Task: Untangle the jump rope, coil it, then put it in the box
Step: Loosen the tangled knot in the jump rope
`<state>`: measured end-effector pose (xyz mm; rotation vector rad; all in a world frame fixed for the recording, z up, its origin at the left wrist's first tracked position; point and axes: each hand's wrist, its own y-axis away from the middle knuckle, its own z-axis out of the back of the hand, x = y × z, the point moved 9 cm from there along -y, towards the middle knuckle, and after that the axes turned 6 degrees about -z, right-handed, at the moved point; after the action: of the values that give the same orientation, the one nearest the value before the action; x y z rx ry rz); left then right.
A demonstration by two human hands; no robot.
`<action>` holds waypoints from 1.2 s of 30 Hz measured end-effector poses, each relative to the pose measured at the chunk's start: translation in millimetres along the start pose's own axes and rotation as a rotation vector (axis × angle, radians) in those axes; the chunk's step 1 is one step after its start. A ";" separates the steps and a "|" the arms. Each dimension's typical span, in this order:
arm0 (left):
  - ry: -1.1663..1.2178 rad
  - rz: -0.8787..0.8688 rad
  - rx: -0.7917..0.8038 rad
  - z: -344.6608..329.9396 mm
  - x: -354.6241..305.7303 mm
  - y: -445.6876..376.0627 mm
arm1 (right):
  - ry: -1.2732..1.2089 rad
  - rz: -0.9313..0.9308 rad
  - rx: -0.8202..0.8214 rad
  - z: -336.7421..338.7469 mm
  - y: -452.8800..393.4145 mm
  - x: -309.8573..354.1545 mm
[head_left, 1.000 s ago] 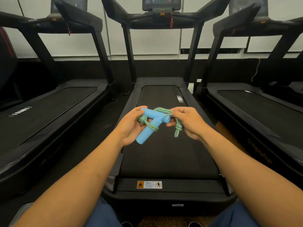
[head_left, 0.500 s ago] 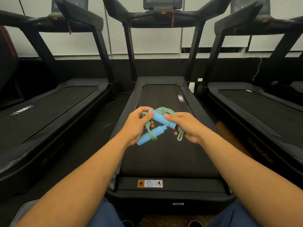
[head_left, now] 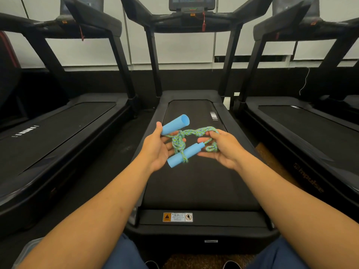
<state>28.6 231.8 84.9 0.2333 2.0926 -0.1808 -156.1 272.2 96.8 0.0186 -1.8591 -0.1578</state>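
now the two handles, crossed and bunched together half a second ago, have swung apart: the upper handle (head_left: 175,124) points up and to the right at centre frame, its open end toward the treadmill console, while the lower handle (head_left: 185,155) lies slanted beneath it. the left hand (head_left: 157,147) has opened, palm up; its thumb rests on the near end of the upper handle and its fingers cradle the knot (head_left: 179,141), where the green-blue rope (head_left: 202,131) winds round the lower handle. the right hand (head_left: 221,147) is half closed, pinching a rope loop at its fingertips, with further loops gathered in the palm. the whole jump rope is held in the air above the belt of the middle treadmill (head_left: 198,183), just above centre frame. judged from this, untangling has only begun: the wraps on the lower handle still bind, coiling is not yet possible, and no box is in view
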 end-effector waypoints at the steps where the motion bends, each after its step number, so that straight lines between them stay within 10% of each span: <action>1: 0.010 0.009 0.005 -0.7 1.2 0.2 | -0.007 -0.002 -0.012 0.3 -0.4 -0.2; 22: -0.758 -0.253 0.273 -36.7 12.2 15.0 | -0.175 0.024 0.058 -12.2 3.7 7.2; 36: -0.536 -0.289 0.082 -20.8 -14.2 5.0 | 0.710 0.263 -0.069 8.6 -3.6 22.2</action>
<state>19.6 240.0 107.5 -0.0692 1.5770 -0.4518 -171.1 267.4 115.1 -0.1937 -1.1324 -0.0227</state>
